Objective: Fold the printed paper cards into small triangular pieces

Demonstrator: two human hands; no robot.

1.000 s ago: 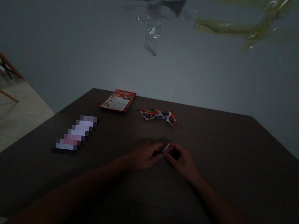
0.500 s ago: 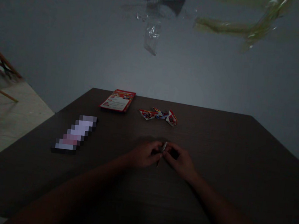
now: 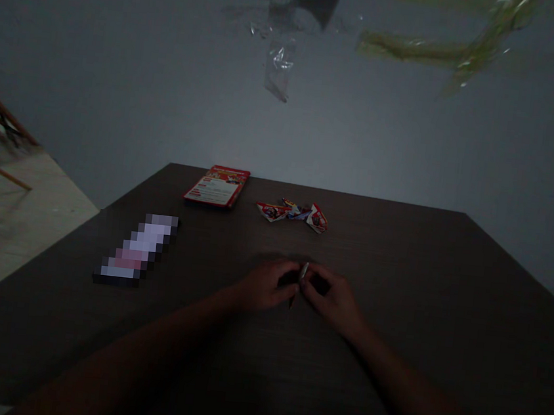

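Note:
Over the middle of the dark table, my left hand and my right hand meet at the fingertips. Pinched between them is a small folded piece of paper, seen nearly edge-on with a pale upper edge. A dark tip of it pokes out below the fingers; the rest is hidden by them, and the light is dim. Just beyond my hands lie several folded printed papers in red, white and blue, close together.
A red-and-white printed booklet or stack of cards lies at the table's back left. Nearer on the left is a phone with a blurred-out screen. A pale wall with tape remnants rises behind the table. Wooden furniture stands at far left.
My fingers have shifted very slightly around the folded paper, which stays pinched between both hands. The whole view has drifted a little; the things on the table lie as before.

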